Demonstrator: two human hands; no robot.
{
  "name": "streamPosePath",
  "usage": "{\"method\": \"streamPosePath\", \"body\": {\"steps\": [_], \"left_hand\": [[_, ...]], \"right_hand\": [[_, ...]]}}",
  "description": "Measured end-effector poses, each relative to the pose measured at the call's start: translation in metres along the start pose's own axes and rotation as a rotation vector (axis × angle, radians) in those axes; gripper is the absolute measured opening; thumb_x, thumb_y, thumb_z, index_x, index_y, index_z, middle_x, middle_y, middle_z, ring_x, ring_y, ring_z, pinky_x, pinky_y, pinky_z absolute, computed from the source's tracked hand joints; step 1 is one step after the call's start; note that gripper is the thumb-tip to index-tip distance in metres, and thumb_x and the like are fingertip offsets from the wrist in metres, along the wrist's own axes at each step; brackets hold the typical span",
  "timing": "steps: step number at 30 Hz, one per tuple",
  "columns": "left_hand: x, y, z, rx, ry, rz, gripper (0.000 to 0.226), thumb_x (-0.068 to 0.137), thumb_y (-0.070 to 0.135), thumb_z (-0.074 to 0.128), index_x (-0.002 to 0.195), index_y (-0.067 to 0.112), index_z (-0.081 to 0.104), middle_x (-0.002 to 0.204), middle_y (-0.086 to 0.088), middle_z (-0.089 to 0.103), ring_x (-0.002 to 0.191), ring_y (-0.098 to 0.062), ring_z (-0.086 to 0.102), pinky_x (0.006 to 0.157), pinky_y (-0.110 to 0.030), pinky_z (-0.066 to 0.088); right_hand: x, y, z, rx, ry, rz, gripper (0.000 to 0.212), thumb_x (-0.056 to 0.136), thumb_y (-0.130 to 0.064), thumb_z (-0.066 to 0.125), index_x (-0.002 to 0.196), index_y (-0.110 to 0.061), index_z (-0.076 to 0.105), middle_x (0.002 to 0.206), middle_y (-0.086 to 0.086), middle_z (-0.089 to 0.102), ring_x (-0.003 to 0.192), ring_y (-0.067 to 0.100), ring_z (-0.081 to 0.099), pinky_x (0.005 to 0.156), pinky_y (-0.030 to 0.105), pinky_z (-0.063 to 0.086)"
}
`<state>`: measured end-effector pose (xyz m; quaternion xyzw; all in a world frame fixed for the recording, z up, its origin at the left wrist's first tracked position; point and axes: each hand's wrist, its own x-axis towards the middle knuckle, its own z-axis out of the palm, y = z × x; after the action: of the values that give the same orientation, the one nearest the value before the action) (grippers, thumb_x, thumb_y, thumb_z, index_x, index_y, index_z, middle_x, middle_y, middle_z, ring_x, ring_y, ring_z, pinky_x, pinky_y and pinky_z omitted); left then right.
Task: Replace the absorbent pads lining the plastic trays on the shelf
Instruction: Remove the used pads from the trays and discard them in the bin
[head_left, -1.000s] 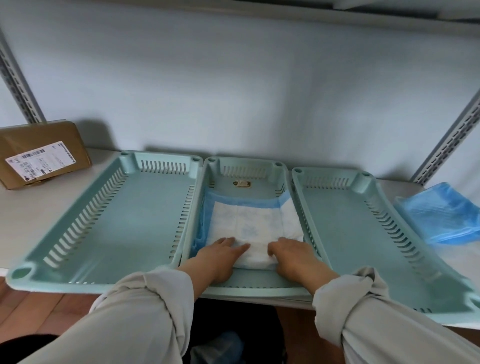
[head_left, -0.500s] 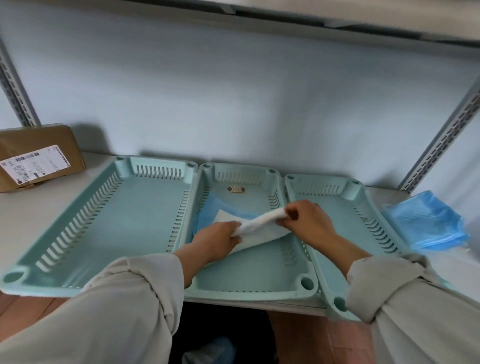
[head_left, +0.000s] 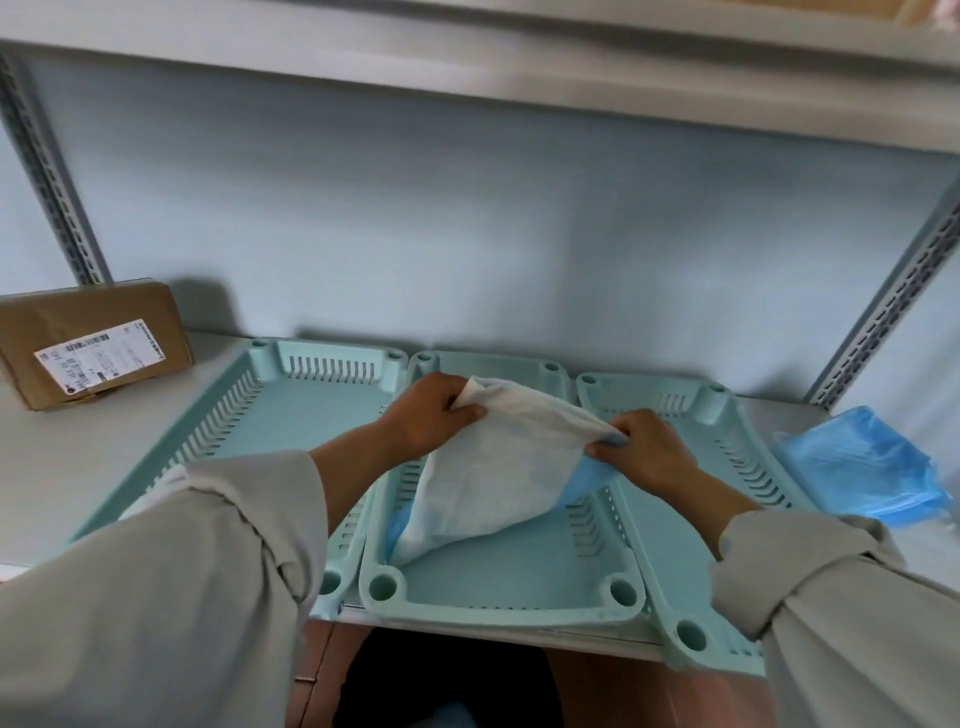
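Three pale green plastic trays sit side by side on the white shelf: left tray (head_left: 291, 421), middle tray (head_left: 498, 587), right tray (head_left: 691, 525). A white absorbent pad (head_left: 498, 462) with a blue backing is lifted above the middle tray, its lower corner still touching the tray floor at the near left. My left hand (head_left: 431, 415) grips the pad's far left corner. My right hand (head_left: 639, 449) pinches its right edge over the wall between the middle and right trays. The left and right trays hold no pad.
A brown cardboard parcel (head_left: 93, 343) with a white label lies at the back left of the shelf. A heap of blue pads (head_left: 862, 462) lies right of the trays. Slotted metal uprights (head_left: 883, 306) stand at both sides, and another shelf board (head_left: 467, 57) runs overhead.
Both hands pressed on the pad's near edge a second ago. They have since gripped it and raised it up and back, peeling most of it off the middle tray's floor.
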<state>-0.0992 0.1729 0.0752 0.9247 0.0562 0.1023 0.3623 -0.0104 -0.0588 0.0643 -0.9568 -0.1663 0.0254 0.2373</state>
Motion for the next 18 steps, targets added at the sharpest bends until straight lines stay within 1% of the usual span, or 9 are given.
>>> {"method": "streamPosePath", "body": {"steps": [2, 4, 6, 8, 10, 12, 13, 15, 18], "left_hand": [[0.003, 0.000, -0.006, 0.275, -0.032, -0.097, 0.023, 0.088, 0.033, 0.061, 0.073, 0.021, 0.050, 0.078, 0.003, 0.053, 0.081, -0.021, 0.054, 0.070, -0.029, 0.040], [0.006, 0.000, -0.009, 0.484, -0.102, -0.183, 0.022, 0.087, 0.038, 0.061, 0.086, 0.018, 0.053, 0.088, 0.000, 0.054, 0.088, -0.022, 0.056, 0.074, -0.031, 0.041], [0.010, 0.003, -0.013, 0.501, -0.101, -0.225, 0.022, 0.089, 0.039, 0.058, 0.087, 0.018, 0.052, 0.090, -0.003, 0.060, 0.091, -0.023, 0.061, 0.075, -0.031, 0.043], [0.016, 0.013, -0.020, 0.314, 0.049, -0.209, 0.019, 0.091, 0.036, 0.056, 0.078, 0.022, 0.053, 0.079, -0.003, 0.066, 0.084, -0.022, 0.066, 0.069, -0.028, 0.044], [0.025, 0.025, -0.026, 0.139, 0.314, -0.073, 0.020, 0.092, 0.031, 0.055, 0.075, 0.023, 0.059, 0.074, -0.004, 0.066, 0.078, -0.025, 0.065, 0.064, -0.029, 0.042], [0.028, 0.032, -0.028, 0.070, 0.504, 0.087, 0.018, 0.093, 0.027, 0.053, 0.083, 0.022, 0.067, 0.075, -0.002, 0.063, 0.074, -0.021, 0.057, 0.062, -0.027, 0.037], [0.026, 0.031, -0.028, 0.024, 0.532, 0.139, 0.018, 0.092, 0.025, 0.052, 0.087, 0.022, 0.069, 0.076, -0.001, 0.063, 0.072, -0.018, 0.054, 0.063, -0.025, 0.037], [0.019, 0.020, -0.028, -0.061, 0.446, 0.182, 0.017, 0.091, 0.021, 0.054, 0.084, 0.020, 0.069, 0.076, -0.001, 0.065, 0.069, -0.014, 0.054, 0.064, -0.025, 0.039], [-0.001, -0.012, -0.027, 0.086, 0.081, 0.151, 0.021, 0.088, 0.024, 0.065, 0.067, 0.017, 0.063, 0.060, 0.001, 0.055, 0.056, -0.007, 0.046, 0.060, -0.024, 0.036]], "right_hand": [[0.002, -0.004, 0.002, 0.062, 0.046, -0.011, 0.043, 0.082, -0.026, 0.067, 0.049, -0.019, 0.041, 0.050, -0.004, 0.041, 0.051, 0.012, 0.040, 0.050, 0.027, 0.029], [0.003, -0.007, 0.003, 0.054, -0.017, -0.028, 0.044, 0.081, -0.025, 0.070, 0.049, -0.020, 0.039, 0.050, -0.005, 0.039, 0.049, 0.009, 0.037, 0.048, 0.026, 0.026], [0.006, -0.009, 0.001, 0.047, -0.034, -0.012, 0.043, 0.082, -0.025, 0.070, 0.050, -0.019, 0.041, 0.051, -0.004, 0.040, 0.050, 0.010, 0.039, 0.048, 0.026, 0.027], [0.010, -0.018, -0.008, 0.104, 0.199, 0.008, 0.030, 0.086, -0.029, 0.066, 0.061, -0.017, 0.054, 0.059, -0.003, 0.049, 0.060, 0.015, 0.047, 0.055, 0.026, 0.032], [0.012, -0.033, -0.024, 0.231, 0.530, -0.044, 0.012, 0.090, -0.027, 0.061, 0.082, -0.019, 0.064, 0.073, -0.005, 0.055, 0.071, 0.014, 0.049, 0.062, 0.025, 0.034], [0.011, -0.044, -0.037, 0.306, 0.670, -0.161, 0.006, 0.091, -0.021, 0.059, 0.087, -0.020, 0.063, 0.076, -0.008, 0.056, 0.071, 0.012, 0.050, 0.061, 0.025, 0.034], [0.010, -0.043, -0.038, 0.316, 0.666, -0.205, 0.006, 0.090, -0.019, 0.059, 0.086, -0.021, 0.062, 0.075, -0.009, 0.058, 0.070, 0.013, 0.052, 0.061, 0.026, 0.036], [0.006, -0.032, -0.038, 0.280, 0.563, -0.233, 0.009, 0.087, -0.018, 0.062, 0.079, -0.024, 0.062, 0.072, -0.008, 0.060, 0.069, 0.014, 0.055, 0.061, 0.028, 0.041], [-0.004, -0.006, -0.028, 0.175, 0.210, -0.259, 0.027, 0.081, -0.020, 0.071, 0.060, -0.024, 0.055, 0.059, -0.008, 0.053, 0.058, 0.011, 0.050, 0.057, 0.026, 0.038]]}}
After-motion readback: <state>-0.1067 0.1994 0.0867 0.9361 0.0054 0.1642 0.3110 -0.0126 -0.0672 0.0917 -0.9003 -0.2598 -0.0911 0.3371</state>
